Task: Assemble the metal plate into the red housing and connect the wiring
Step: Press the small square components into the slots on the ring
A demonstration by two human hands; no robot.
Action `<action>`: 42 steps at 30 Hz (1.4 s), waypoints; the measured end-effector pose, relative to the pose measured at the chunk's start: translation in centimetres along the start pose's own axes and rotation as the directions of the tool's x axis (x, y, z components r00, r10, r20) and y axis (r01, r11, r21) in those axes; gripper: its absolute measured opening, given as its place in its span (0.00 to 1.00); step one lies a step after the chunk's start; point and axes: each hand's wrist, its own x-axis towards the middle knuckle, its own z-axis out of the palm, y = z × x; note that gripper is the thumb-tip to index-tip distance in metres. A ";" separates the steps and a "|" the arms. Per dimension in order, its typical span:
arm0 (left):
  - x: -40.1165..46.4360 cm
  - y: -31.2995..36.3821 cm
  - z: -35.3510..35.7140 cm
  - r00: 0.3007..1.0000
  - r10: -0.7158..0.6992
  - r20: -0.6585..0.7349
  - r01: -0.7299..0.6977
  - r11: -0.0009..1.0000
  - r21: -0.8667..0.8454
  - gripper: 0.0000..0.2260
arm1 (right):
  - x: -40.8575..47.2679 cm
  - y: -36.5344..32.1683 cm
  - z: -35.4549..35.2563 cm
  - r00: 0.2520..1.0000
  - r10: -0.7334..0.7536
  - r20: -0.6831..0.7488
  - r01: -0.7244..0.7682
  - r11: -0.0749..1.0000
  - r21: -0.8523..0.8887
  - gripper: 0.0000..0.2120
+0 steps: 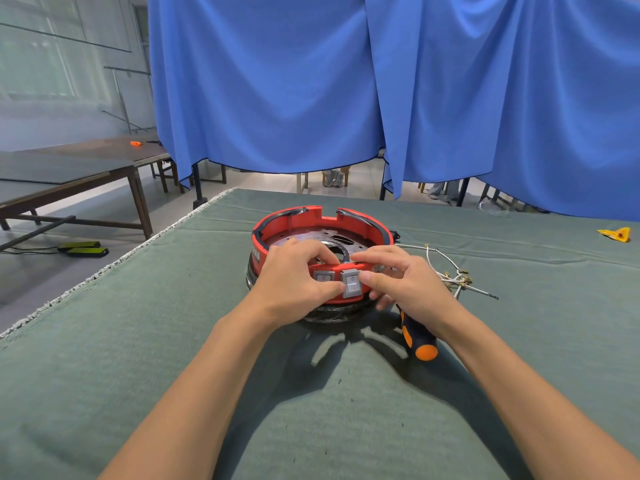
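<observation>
Blue curtains point(277, 81) are hanging behind a green-covered table point(138, 375), where a red housing point(311, 221) is being steadied near the middle. Inside it, the metal plate point(323, 237) is already lying. On the housing's near wall, a grey switch point(352, 284) is being pinched by the left hand point(294, 278) and right hand point(405, 282), apparently to seat it. Right of the housing, loose wires point(446, 268) are waiting unconnected; a screwdriver point(417, 336) is lying just beside it.

Two bare arms reach in from the bottom. The left hand point(294, 275) and the right hand point(405, 278) wear no gloves, and no rings or watch, as far as shows.
</observation>
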 end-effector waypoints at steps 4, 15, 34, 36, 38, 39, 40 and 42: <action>-0.1 0.1 -0.1 1.000 -0.007 0.020 0.006 0.999 0.034 0.11 | -0.2 -0.3 -0.2 0.999 0.022 0.048 -0.023 0.999 0.023 0.19; -0.1 0.0 0.2 1.000 0.004 0.000 -0.004 0.999 0.049 0.11 | -0.2 -0.2 -0.1 0.999 0.015 0.042 -0.013 0.999 -0.034 0.19; 0.0 -0.3 0.5 0.998 -0.019 -0.061 0.014 0.996 -0.092 0.04 | 0.3 0.3 0.6 0.992 -0.072 -0.107 0.054 0.984 -0.167 0.09; 0.1 -0.4 0.6 0.997 -0.038 -0.063 0.031 0.994 -0.100 0.04 | 0.4 0.4 0.6 0.991 -0.066 -0.113 0.047 0.985 -0.166 0.08; 0.2 -0.4 0.7 0.997 -0.049 -0.066 0.042 0.994 -0.104 0.02 | 0.6 0.5 0.6 0.990 -0.059 -0.126 0.039 0.986 -0.160 0.07; 0.3 -0.4 0.8 0.996 -0.049 -0.068 0.042 0.994 -0.103 0.02 | 0.7 0.5 0.7 0.989 -0.059 -0.132 0.037 0.986 -0.161 0.07; 0.3 -0.4 0.8 0.996 -0.046 -0.070 0.038 0.994 -0.103 0.02 | 0.7 0.5 0.7 0.989 -0.060 -0.136 0.037 0.986 -0.161 0.07; 0.2 -0.4 0.8 0.997 -0.029 -0.075 0.021 0.995 -0.102 0.02 | 0.6 0.4 0.8 0.988 -0.063 -0.138 0.042 0.987 -0.153 0.07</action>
